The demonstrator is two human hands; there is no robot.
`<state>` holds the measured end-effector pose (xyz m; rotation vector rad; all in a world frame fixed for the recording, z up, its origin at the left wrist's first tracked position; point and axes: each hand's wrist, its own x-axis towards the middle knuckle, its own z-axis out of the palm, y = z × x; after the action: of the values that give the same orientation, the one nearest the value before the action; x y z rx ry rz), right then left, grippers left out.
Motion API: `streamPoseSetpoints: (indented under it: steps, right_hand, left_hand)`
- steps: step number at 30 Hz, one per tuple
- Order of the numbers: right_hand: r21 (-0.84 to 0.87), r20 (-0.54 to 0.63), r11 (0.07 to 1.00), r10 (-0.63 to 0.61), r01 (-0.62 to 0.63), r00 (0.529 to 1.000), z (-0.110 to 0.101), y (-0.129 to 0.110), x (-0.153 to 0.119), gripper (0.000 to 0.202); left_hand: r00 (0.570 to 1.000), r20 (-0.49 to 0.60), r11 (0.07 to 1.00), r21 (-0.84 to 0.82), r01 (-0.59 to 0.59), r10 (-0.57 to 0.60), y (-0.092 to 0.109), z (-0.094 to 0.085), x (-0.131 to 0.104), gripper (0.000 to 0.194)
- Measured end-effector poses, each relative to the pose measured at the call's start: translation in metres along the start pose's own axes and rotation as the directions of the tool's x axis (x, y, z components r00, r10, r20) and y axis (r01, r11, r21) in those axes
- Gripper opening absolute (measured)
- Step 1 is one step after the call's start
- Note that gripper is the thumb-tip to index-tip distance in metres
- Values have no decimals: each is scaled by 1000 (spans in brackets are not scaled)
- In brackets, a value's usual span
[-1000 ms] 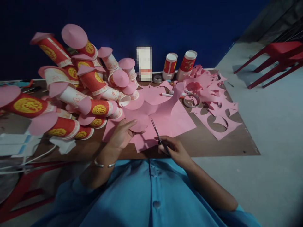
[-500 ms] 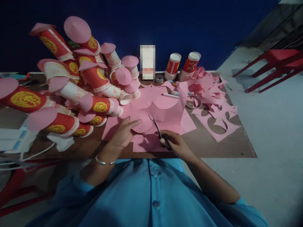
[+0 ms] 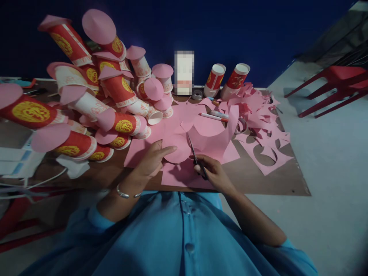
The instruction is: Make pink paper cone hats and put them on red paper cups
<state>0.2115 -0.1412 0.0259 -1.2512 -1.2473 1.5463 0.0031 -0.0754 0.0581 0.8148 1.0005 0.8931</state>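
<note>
Paper (image 3: pixel 179 148) pink; some cups (image 3: pixel 124 125) red, gold-patterned; scissors (image 3: pixel 194 151) apparently black-handled.

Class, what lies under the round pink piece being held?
Pink paper shows on the table past its near edge. The round piece hides anything directly beneath, and part of the left hand.

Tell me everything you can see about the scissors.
The scissors have slim, silvery, metal-looking blades and dark handles, partly covered by the right hand that grips them. They point away from the body, slanting left, at the rounded edge of the pink paper. Whether the blades are parted is hard to tell.
</note>
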Motion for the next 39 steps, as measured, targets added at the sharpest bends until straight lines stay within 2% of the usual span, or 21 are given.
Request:
streamPoseSetpoints:
  steps: [12,23,39]
  right_hand:
    - [-8,-11,998,-55,55,998,-1,6,0,51]
    - [-63,-25,991,-119,118,993,-3,9,-1,49]
    - [-38,-8,997,-64,64,998,-5,4,-3,57]
  left_hand:
    - [996,82,998,43,41,-45,-1,-3,0,48]
    - [997,82,998,61,8,-13,0,-4,3,41]
    - [997,72,994,103,19,-26,2,-6,4,40]
